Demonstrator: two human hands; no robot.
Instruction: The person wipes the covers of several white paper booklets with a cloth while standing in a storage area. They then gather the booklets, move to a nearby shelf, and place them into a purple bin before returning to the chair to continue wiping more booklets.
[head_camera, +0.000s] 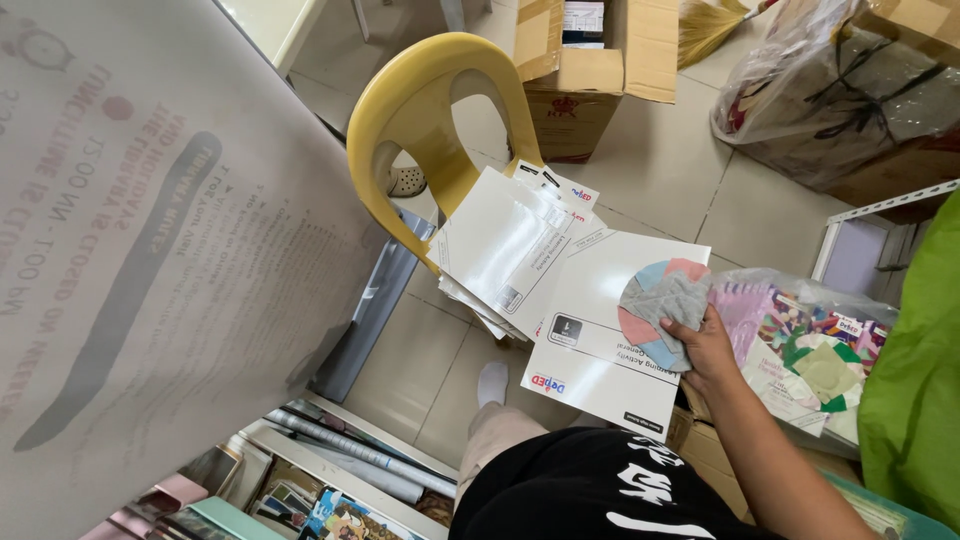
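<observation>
right hand (708, 345) grip is clamped on a patchwork cloth (662, 302), pressing it to a white folder (610, 340) beside the stack on the yellow chair (420, 110). wiping seems underway; left hand unseen. next likely calls for steady strokes.

One yellow chair (420, 130), one cloth (665, 310), one cardboard box (590, 70).

Head camera, looking steeply down, close over lap
</observation>
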